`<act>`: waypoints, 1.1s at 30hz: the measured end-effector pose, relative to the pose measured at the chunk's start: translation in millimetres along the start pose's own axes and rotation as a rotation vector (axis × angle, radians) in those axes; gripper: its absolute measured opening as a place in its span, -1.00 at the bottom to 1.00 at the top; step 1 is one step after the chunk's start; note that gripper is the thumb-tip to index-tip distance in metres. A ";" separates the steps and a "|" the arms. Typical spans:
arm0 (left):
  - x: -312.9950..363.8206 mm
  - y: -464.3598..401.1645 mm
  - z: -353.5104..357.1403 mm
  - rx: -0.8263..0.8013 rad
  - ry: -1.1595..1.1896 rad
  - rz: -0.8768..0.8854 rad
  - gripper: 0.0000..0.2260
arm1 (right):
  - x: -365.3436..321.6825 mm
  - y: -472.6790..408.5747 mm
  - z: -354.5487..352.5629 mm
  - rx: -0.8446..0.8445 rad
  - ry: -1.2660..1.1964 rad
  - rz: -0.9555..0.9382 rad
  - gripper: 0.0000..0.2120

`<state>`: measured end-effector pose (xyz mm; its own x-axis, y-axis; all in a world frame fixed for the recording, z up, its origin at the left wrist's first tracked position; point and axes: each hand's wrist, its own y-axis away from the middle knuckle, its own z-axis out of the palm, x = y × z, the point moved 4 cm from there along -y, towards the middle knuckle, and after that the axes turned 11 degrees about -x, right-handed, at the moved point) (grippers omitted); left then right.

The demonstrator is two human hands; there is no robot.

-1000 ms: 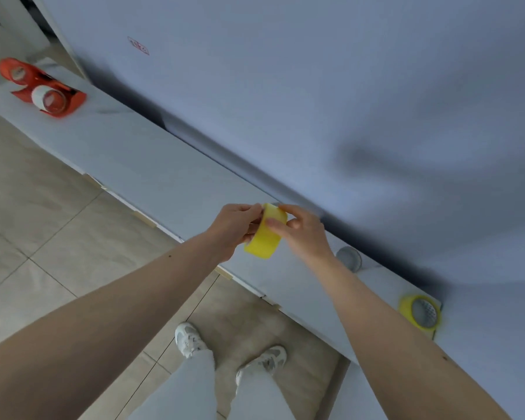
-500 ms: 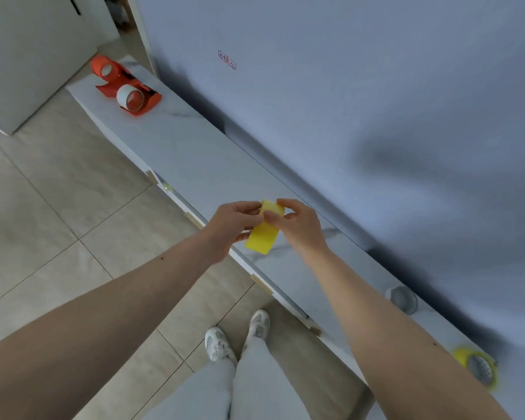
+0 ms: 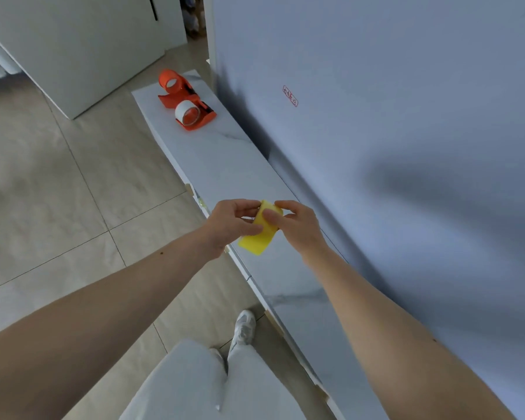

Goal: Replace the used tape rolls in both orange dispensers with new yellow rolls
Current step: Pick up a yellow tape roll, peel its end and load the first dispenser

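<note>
You hold the light, stiff roll (image 3: 259,234) by its rim, both hands (image 3: 235,224) (image 3: 297,225) clenched; dispensers (image 3: 186,107) lie at eleven o'clock.

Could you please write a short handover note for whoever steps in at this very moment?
Left hand and right hand: both grip one yellow roll, held above the white ledge.
Two orange dispensers sit together at the ledge's far end; the nearer one carries a white roll, while the farther one's hub looks empty.
Done: no yellow roll fitted yet.
Left: take out the white roll and load yellow rolls into both dispensers.
</note>
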<state>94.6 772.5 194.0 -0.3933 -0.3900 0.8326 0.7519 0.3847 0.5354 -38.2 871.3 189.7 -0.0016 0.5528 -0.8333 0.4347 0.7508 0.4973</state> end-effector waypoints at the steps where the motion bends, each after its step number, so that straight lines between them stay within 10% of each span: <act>1: 2.9 -3.8 -6.4 0.012 0.007 0.001 -0.47 | -4.7 -8.1 1.9 -0.012 0.017 -0.002 -0.60; 33: 108.2 -111.2 -316.7 -0.023 -0.058 -0.078 -0.57 | -187.4 -245.3 169.0 0.088 0.395 -0.092 -0.83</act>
<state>136.1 422.6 179.6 -0.4806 -0.3681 0.7959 0.7296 0.3358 0.5958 7.7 522.5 183.0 -0.3816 0.5941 -0.7081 0.4920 0.7791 0.3885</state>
